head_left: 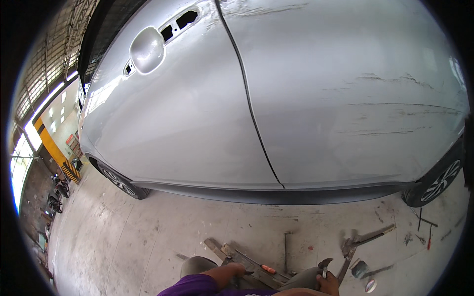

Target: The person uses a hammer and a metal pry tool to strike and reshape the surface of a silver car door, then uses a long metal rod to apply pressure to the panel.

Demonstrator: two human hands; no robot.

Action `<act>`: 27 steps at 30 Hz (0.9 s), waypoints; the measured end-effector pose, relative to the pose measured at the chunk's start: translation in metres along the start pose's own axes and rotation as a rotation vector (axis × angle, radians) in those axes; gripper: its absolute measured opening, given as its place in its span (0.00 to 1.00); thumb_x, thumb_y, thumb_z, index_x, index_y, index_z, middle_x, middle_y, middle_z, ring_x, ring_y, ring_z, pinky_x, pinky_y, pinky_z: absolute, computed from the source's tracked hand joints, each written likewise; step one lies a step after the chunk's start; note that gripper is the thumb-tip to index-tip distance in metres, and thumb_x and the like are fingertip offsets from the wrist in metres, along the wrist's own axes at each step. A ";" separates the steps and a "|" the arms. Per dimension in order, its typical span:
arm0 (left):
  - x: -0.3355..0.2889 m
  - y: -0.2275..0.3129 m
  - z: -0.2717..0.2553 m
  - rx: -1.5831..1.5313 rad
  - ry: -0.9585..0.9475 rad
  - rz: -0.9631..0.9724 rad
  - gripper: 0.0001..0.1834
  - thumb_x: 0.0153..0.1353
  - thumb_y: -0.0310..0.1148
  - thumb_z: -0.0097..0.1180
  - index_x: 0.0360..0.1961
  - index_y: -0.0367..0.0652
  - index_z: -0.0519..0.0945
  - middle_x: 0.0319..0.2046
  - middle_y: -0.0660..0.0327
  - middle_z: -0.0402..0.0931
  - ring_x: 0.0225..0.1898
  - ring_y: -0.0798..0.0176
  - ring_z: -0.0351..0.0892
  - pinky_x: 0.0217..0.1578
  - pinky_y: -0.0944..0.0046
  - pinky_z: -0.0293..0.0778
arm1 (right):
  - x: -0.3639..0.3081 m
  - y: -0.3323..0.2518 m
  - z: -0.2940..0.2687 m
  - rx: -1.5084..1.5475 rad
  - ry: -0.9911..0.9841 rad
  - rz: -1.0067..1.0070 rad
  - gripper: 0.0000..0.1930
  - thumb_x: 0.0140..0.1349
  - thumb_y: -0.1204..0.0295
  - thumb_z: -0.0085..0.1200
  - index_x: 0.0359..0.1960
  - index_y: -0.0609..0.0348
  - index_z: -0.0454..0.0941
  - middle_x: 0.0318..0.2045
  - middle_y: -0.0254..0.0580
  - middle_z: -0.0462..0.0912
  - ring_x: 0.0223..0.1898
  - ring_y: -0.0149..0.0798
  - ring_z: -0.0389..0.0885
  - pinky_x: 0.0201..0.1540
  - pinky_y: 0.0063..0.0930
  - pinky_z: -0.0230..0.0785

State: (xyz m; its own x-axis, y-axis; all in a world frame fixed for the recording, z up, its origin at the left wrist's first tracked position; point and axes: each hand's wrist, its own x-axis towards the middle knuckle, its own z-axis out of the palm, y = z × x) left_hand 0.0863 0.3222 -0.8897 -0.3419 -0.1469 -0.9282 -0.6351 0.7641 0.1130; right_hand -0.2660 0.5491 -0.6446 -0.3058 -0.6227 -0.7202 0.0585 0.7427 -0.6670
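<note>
The silver side of a car fills the view ahead of me, with its door handle removed and dark openings around the handle recess. Dark scratches and scrapes mark the rear panel. My right hand is closed round a hammer, its dark head pointing up beside my knee. Over my lap, my left hand is closed; a small dark piece shows beside its fingers, too little to name. Both hands are low and apart from the car.
On the floor between my legs lie wooden boards and an orange-handled screwdriver. A T-shaped metal bar, a long metal lever tool, a tape roll and a red-handled tool lie nearby. Motorbikes stand far left.
</note>
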 end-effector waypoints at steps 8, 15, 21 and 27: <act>0.045 0.043 0.025 -0.173 0.084 -0.125 0.18 0.58 0.38 0.52 0.49 0.49 0.83 0.52 0.56 0.80 0.54 0.53 0.79 0.54 0.52 0.74 | 0.077 0.103 -0.025 0.062 0.012 -0.099 0.14 0.66 0.62 0.53 0.42 0.60 0.76 0.23 0.40 0.79 0.22 0.34 0.77 0.25 0.32 0.70; 0.021 0.039 0.007 -0.216 0.055 -0.175 0.20 0.57 0.41 0.56 0.47 0.42 0.83 0.50 0.45 0.79 0.54 0.44 0.78 0.53 0.51 0.73 | 0.073 0.130 -0.093 0.381 0.335 0.098 0.18 0.69 0.57 0.50 0.29 0.59 0.72 0.18 0.36 0.72 0.19 0.32 0.71 0.22 0.34 0.66; 0.018 0.028 0.004 -0.333 0.083 -0.094 0.23 0.55 0.45 0.60 0.44 0.37 0.83 0.45 0.41 0.80 0.52 0.41 0.78 0.53 0.49 0.72 | 0.077 0.268 -0.075 -0.008 0.686 0.299 0.13 0.64 0.60 0.53 0.34 0.58 0.75 0.21 0.42 0.77 0.20 0.41 0.77 0.24 0.38 0.69; -0.001 0.039 -0.023 -0.764 0.107 -0.198 0.20 0.61 0.45 0.58 0.34 0.34 0.79 0.23 0.58 0.77 0.24 0.64 0.75 0.27 0.61 0.70 | 0.054 0.336 -0.008 -0.139 0.773 0.574 0.17 0.59 0.60 0.53 0.44 0.57 0.80 0.39 0.56 0.84 0.45 0.58 0.81 0.49 0.50 0.72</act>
State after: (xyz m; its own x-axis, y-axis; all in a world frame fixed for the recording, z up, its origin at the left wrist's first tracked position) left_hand 0.0455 0.3376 -0.8764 -0.2126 -0.3241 -0.9218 -0.9771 0.0813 0.1967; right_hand -0.2709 0.7671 -0.9062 -0.8084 0.1400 -0.5717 0.2960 0.9362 -0.1893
